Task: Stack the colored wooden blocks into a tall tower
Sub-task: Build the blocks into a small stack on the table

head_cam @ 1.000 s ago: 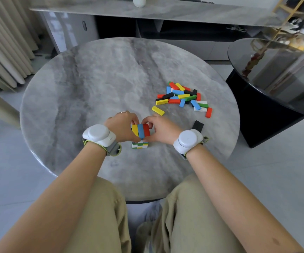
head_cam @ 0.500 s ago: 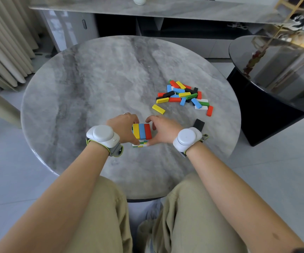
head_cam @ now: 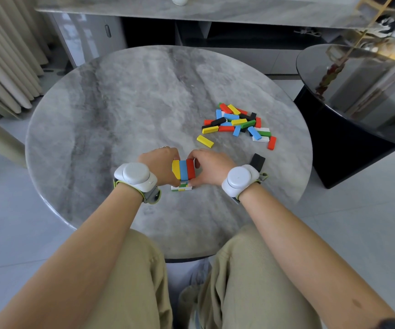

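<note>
A short tower of coloured blocks [head_cam: 183, 170] stands near the front of the round marble table [head_cam: 111, 110]. Its top layer is a yellow, a blue and a red block side by side; white, green and yellow block ends show lower down. My left hand [head_cam: 162, 165] presses against the tower's left side. My right hand [head_cam: 209, 167] holds the right side, thumb and fingers curled around the red block. A pile of loose coloured blocks [head_cam: 238, 123] lies to the back right, with a single yellow block [head_cam: 205, 141] nearer the tower.
A black block [head_cam: 257, 161] lies beside my right wrist. A dark round glass table [head_cam: 362, 96] stands close on the right. A long marble counter [head_cam: 215, 10] runs across the back, and curtains [head_cam: 4, 58] hang at the left.
Both hands have stayed around the tower's top layer, closing in slightly on its sides. The three top blocks now sit squarer over the layers below.
</note>
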Tool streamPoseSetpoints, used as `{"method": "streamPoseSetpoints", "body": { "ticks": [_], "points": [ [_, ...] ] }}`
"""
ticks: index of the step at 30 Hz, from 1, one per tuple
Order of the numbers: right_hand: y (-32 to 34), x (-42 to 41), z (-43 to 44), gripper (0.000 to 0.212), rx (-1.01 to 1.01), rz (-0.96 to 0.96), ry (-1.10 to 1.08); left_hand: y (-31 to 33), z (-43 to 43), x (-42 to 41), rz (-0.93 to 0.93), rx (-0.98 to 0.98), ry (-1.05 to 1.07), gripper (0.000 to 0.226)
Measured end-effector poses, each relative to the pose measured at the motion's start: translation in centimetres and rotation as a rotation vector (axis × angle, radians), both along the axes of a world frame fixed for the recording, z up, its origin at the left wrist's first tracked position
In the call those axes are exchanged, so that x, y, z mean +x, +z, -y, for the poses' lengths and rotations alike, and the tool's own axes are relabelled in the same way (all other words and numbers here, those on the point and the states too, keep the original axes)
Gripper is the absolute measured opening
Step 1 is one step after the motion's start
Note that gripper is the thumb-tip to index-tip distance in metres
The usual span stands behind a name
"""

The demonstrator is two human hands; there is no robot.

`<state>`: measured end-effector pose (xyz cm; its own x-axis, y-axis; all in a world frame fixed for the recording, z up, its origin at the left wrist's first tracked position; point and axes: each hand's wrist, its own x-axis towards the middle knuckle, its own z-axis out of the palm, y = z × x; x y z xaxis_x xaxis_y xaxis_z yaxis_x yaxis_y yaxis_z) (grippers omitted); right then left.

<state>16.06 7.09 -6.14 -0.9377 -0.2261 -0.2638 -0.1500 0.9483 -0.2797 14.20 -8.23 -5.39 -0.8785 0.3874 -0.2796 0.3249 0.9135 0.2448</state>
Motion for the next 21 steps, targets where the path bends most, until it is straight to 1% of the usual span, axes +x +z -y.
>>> {"method": "streamPoseSetpoints", "body": {
  "ticks": [2, 3, 5, 6, 7, 8, 9, 10, 11, 12, 13, 14, 15, 16, 17, 19, 21],
  "points": [
    [0.0, -0.1, 0.0, 0.067, 0.002, 0.013, -0.008, 0.2, 0.1, 0.0, 0.016, -0.003, 0.006, 0.058],
    [0.0, -0.1, 0.0, 0.078, -0.015, 0.042, -0.024, 0.3, 0.2, 0.1, 0.047, -0.018, 0.012, 0.069],
    [0.2, 0.3, -0.2, 0.107, -0.124, 0.154, -0.079, 0.2, 0.7, 0.0, 0.17, -0.012, 0.044, 0.094],
    [0.2, 0.4, -0.3, 0.115, -0.202, 0.242, -0.128, 0.3, 0.9, 0.0, 0.247, 0.023, 0.097, 0.096],
    [0.4, 0.6, -0.4, 0.113, -0.298, 0.318, -0.187, 0.6, 1.1, 0.2, 0.326, 0.071, 0.163, 0.086],
    [0.5, 0.8, -0.5, 0.101, -0.416, 0.397, -0.274, 0.5, 1.5, 0.2, 0.389, 0.154, 0.237, 0.066],
    [0.8, 1.1, -0.3, 0.077, -0.568, 0.463, -0.367, 0.6, 1.6, 0.0, 0.401, 0.233, 0.331, 0.041],
    [1.0, 1.3, -0.1, 0.044, -0.727, 0.52, -0.461, 0.7, 1.6, 0.0, 0.393, 0.291, 0.427, 0.016],
    [1.5, 1.5, 0.3, 0.014, -0.863, 0.559, -0.535, 0.8, 1.3, 0.1, 0.41, 0.369, 0.503, 0.012],
    [1.2, 1.3, 0.4, 0.02, -0.97, 0.582, -0.565, 0.7, 0.9, 0.2, 0.449, 0.491, 0.583, 0.02],
    [1.2, 1.4, 0.8, 0.031, -1.061, 0.63, -0.571, 0.5, 0.6, 0.4, 0.568, 0.693, 0.745, 0.026],
    [0.9, 1.4, 1.1, 0.035, -1.141, 0.681, -0.581, 0.5, 0.4, 0.7, 0.618, 0.832, 0.805, 0.028],
    [1.1, 1.6, 1.4, 0.037, -1.195, 0.725, -0.6, 0.5, 0.3, 1.1, 0.705, 0.882, 0.857, 0.028],
    [0.8, 1.5, 1.5, 0.038, -1.238, 0.762, -0.605, 0.3, 0.2, 1.1, 0.743, 0.865, 0.832, 0.025],
    [0.8, 1.6, 1.7, 0.039, -1.281, 0.794, -0.598, 0.4, 0.0, 1.2, 0.78, 0.902, 0.856, 0.027],
    [0.7, 1.6, 1.7, 0.042, -1.312, 0.807, -0.608, 0.7, -0.2, 1.1, 0.839, 0.93, 0.886, 0.048],
    [0.6, 1.6, 1.7, 0.045, -1.325, 0.822, -0.593, 1.0, -0.2, 1.4, 0.896, 0.933, 0.848, 0.039]
  ]
}}
